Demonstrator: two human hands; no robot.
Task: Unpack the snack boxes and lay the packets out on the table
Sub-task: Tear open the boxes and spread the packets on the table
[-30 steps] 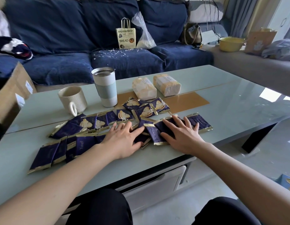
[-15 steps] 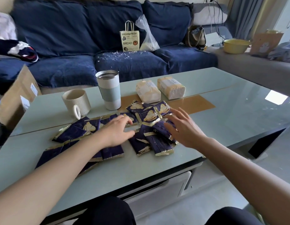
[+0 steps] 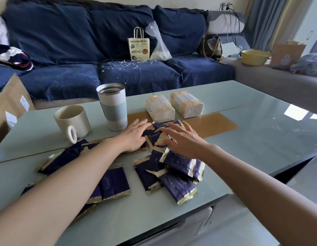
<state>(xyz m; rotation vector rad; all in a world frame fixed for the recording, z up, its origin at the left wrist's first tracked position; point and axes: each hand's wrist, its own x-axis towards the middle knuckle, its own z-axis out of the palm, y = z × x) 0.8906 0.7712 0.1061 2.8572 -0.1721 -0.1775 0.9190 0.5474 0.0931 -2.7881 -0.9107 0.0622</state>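
1. Navy-gold packets (image 3: pixel 179 167) are scattered on the table (image 3: pixel 260 121); the farthest ones lie under both hands, near the tumbler (image 3: pixel 113 107).
2. Packets read "Yuogee"; tissue packs (image 3: pixel 173 107) read "Face"; paper bag (image 3: pixel 138 45) reads "BREAD&FRESH".
3. Left hand (image 3: pixel 134 135) and right hand (image 3: pixel 182 139) are flat, fingers spread, touching the packets.
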